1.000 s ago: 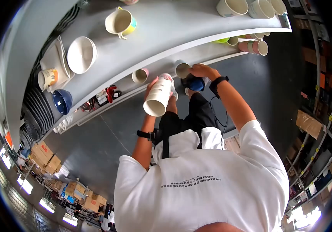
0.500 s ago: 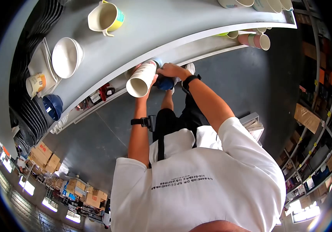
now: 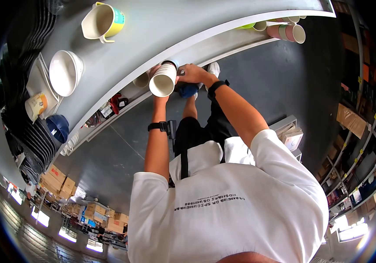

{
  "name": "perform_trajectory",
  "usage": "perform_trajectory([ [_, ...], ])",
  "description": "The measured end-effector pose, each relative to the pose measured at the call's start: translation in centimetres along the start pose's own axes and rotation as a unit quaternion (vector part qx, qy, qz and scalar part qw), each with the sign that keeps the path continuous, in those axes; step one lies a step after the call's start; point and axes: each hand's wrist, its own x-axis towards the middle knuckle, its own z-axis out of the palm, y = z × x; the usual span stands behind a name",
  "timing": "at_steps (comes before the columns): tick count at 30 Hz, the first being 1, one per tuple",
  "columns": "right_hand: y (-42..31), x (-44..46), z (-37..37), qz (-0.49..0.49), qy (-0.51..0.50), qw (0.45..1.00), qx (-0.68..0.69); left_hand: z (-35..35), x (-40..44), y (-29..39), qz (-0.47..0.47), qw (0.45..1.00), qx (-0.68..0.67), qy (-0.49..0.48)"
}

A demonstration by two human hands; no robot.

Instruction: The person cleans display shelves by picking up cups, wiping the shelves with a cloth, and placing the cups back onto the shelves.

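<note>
A stack of nested off-white cups (image 3: pixel 163 81) is gripped by my left hand (image 3: pixel 154 70), whose fingers wrap round its far side. The open mouth of the nearest cup faces up toward me. At the stack's far end shows part of a light blue rim (image 3: pixel 171 62). My right hand (image 3: pixel 191 73) is close against the right side of the stack, fingers curled; what they hold, if anything, is hidden. Just left of the stack, on the lower shelf, lies another cup (image 3: pixel 141 80), partly covered by my left hand.
On the grey upper shelf (image 3: pixel 144 33) stand a yellow-handled cup (image 3: pixel 104 22), a white bowl (image 3: pixel 66 73) and a dark blue bowl (image 3: pixel 58 128). Pink cups (image 3: pixel 287 33) lie on the lower shelf at right. Storage racks (image 3: pixel 359 127) line the right side.
The cup stack has swung more end-on toward me and looks shorter, its mouth slightly higher and further right. My right hand has come closer to the stack. The whole view has shifted a little.
</note>
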Motion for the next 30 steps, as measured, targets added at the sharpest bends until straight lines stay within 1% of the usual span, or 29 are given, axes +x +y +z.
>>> perform_trajectory([
  [2, -0.6, -0.2, -0.8, 0.010, -0.003, 1.000, 0.002, 0.2, 0.4, 0.2, -0.012, 1.000, -0.016, -0.006],
  [3, -0.7, -0.1, -0.7, 0.008, 0.018, 1.000, -0.015, 0.3, 0.5, 0.1, -0.028, 0.999, -0.028, -0.010],
  [4, -0.7, 0.0, -0.5, 0.006, 0.040, 0.999, -0.031, 0.2, 0.7, 0.0, -0.015, 0.999, 0.016, -0.031],
  [5, -1.1, -0.1, -0.7, 0.007, 0.040, 0.999, -0.030, 0.3, 0.7, 0.2, -0.015, 0.999, 0.015, -0.033],
  [7, -1.9, -0.1, -1.1, 0.067, 0.009, 0.994, -0.088, 0.6, 0.7, 0.6, -0.089, 0.995, -0.028, -0.043],
  [8, -2.3, -0.3, -1.1, 0.081, 0.017, 0.990, -0.116, 0.8, 0.5, 0.5, -0.105, 0.992, -0.037, -0.056],
  [9, -2.6, -0.5, -1.0, 0.085, 0.019, 0.990, -0.113, 1.2, 0.2, 0.3, -0.104, 0.992, -0.039, -0.061],
  [11, -2.8, -0.7, -0.8, 0.143, 0.030, 0.979, -0.143, 2.0, -0.3, 0.1, -0.138, 0.988, -0.057, -0.045],
  [19, -2.4, -1.0, 0.0, 0.135, 0.040, 0.982, -0.127, 3.2, -0.5, -0.6, -0.146, 0.989, -0.013, -0.021],
  [22, -1.8, -0.4, 0.0, 0.122, 0.038, 0.984, -0.123, 3.4, 0.5, 0.5, -0.162, 0.986, -0.003, -0.027],
  [23, -1.4, -0.2, 0.2, 0.114, 0.042, 0.985, -0.123, 3.4, 0.6, 0.9, -0.174, 0.984, 0.003, -0.034],
  [24, -0.9, -0.1, 0.3, 0.096, 0.052, 0.987, -0.117, 3.7, 0.6, 1.4, -0.190, 0.982, -0.016, -0.002],
  [25, -0.5, 0.1, 0.2, 0.088, 0.046, 0.990, -0.099, 3.6, 0.7, 1.9, -0.229, 0.972, -0.043, -0.006],
  [26, 0.0, 0.2, 0.1, 0.090, 0.041, 0.990, -0.096, 3.6, 0.7, 2.3, -0.269, 0.961, -0.069, -0.008],
  [28, 1.1, -0.2, -0.5, 0.090, 0.035, 0.991, -0.097, 3.8, 1.0, 2.5, -0.283, 0.956, -0.080, 0.000],
  [30, 2.5, -2.0, -2.4, 0.132, 0.024, 0.989, -0.065, 4.2, 0.4, 1.8, -0.255, 0.966, -0.037, 0.005],
])
